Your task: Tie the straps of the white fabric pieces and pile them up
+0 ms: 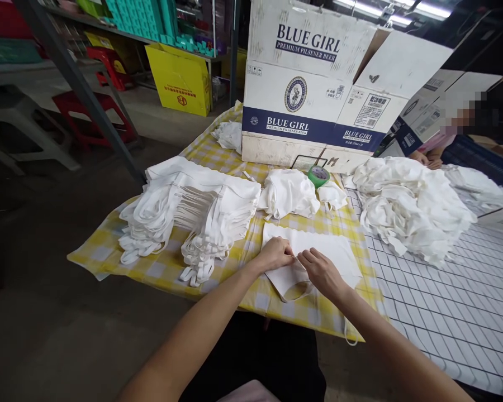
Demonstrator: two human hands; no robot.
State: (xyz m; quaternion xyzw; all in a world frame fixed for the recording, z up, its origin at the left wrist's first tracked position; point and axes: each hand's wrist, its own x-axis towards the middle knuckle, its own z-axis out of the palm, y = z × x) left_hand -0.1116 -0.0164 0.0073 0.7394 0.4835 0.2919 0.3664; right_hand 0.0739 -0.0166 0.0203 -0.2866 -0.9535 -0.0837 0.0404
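- Two bare hands, seen by me from afar through the head camera: left hand point(278, 253) and right hand point(317, 269), near each other, the fingers of each drawn in to a close pinch on thin fabric; the exact grip between the tips is too small for me to tell.
- One white garment point(337, 257), the piece under both hands: smooth, thin cloth, wavy upper edge, narrow band curving into a loop at the near side; spread flat near the front edge of the tabletop.
- One tabletop cover point(104, 245), yellow-and-white check, creased, its corner hanging over at left.
- One stack of white garments point(205, 180), to the left: layered flat bodies, thin straps folded in loops toward me.
- Two crumpled white pieces, one larger point(291, 192), one smaller point(333, 195), beyond the worked piece.
- One roll of green tape point(318, 176), round, between those two.
- One large heap of white cloth point(411, 204), rumpled, to the right on a white cover with dark grid lines point(440, 312).
- One white "BLUE GIRL" carton point(295, 72), printed cardboard, blue band, flaps raised; contents hidden from me by its walls.
- One yellow carton point(178, 78), on the floor behind; contents unreadable at this angle.
- One co-worker's pair of hands point(427, 160), behind the heap.
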